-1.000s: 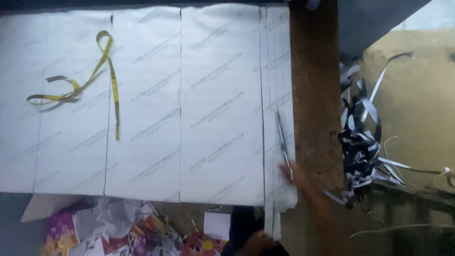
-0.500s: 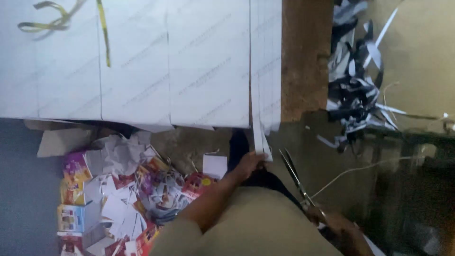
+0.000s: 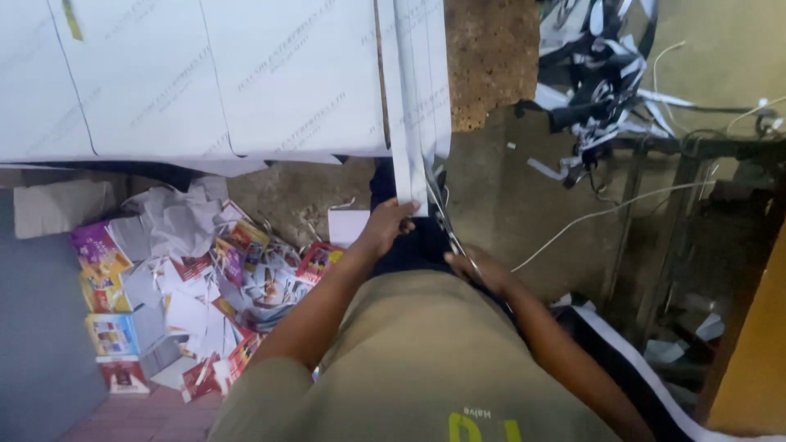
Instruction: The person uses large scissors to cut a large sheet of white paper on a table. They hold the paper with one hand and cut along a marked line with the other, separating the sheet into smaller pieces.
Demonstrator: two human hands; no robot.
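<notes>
- Left hand (image 3: 385, 229) grip clamped on paper strip (image 3: 409, 139) hanging off bench (image 3: 483, 57) edge, keeping it taut.
- Right hand (image 3: 479, 266) grip closed around scissors (image 3: 446, 221), blades at the strip's lower end.

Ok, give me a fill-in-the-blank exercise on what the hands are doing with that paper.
1. The left hand pinches the hanging end of a narrow white paper ____.
2. The right hand works a pair of ____.
3. The large white sheets lie on a ____.
4. Colourful printed scraps litter the ____.

Missing words: strip; scissors; table; floor
</notes>
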